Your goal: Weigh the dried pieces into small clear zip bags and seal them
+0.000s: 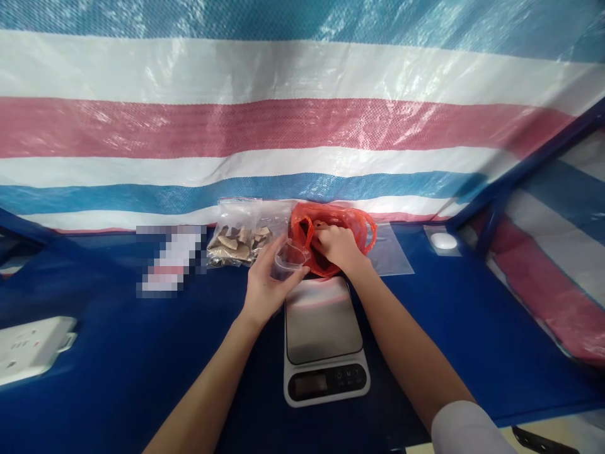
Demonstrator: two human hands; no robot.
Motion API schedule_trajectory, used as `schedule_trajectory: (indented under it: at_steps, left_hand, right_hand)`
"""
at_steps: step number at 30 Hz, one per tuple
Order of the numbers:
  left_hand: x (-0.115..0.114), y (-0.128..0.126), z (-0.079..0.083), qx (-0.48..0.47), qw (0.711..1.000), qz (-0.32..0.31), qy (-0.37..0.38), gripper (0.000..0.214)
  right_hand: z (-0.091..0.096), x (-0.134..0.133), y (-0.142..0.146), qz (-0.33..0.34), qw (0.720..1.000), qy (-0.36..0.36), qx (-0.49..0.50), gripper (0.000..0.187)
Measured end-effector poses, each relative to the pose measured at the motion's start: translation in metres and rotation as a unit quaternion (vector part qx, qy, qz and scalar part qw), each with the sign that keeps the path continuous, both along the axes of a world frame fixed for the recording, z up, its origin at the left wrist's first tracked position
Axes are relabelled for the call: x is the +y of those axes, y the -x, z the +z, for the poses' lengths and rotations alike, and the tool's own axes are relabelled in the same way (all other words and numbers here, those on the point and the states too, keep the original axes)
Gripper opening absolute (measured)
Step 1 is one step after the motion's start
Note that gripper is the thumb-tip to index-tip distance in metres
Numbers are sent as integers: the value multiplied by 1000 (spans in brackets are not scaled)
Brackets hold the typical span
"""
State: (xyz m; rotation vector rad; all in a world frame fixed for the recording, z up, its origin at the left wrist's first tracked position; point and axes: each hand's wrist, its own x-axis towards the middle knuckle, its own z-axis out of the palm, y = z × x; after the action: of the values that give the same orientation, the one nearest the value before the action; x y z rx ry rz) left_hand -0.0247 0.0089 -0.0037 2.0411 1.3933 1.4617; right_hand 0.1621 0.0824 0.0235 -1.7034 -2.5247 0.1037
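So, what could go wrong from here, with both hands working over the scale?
The red plastic bag sits against the back of the kitchen scale, so it could slide onto the platform and upset a reading. The clear cup is tilted in the left hand near the scale, and might slip. The right hand, working in the bag, could tug it sideways.

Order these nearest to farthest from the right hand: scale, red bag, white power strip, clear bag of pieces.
From the right hand:
1. Red bag, under it
2. Digital scale, in front
3. Clear bag of pieces, left
4. White power strip, far left
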Motion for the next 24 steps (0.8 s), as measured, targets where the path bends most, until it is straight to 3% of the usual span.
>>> schedule_trajectory:
  at_steps: [4, 7, 16, 24]
  left_hand:
    - [1, 0, 0, 1, 1000, -2, -8, 65]
    - [1, 1, 1, -1, 1000, 1, -5, 65]
    - [1, -1, 6, 15, 1000, -6, -11, 65]
    - [9, -4, 5, 44, 998, -28, -19, 71]
  right_hand:
    - [3, 0, -3, -31, 1000, -1, 2, 32]
    - [8, 2, -12, -35, 997, -6, 63, 30]
    - [40, -9, -47, 38, 957, 6, 289, 16]
    - [67, -31, -58, 72, 925, 16, 374, 22]
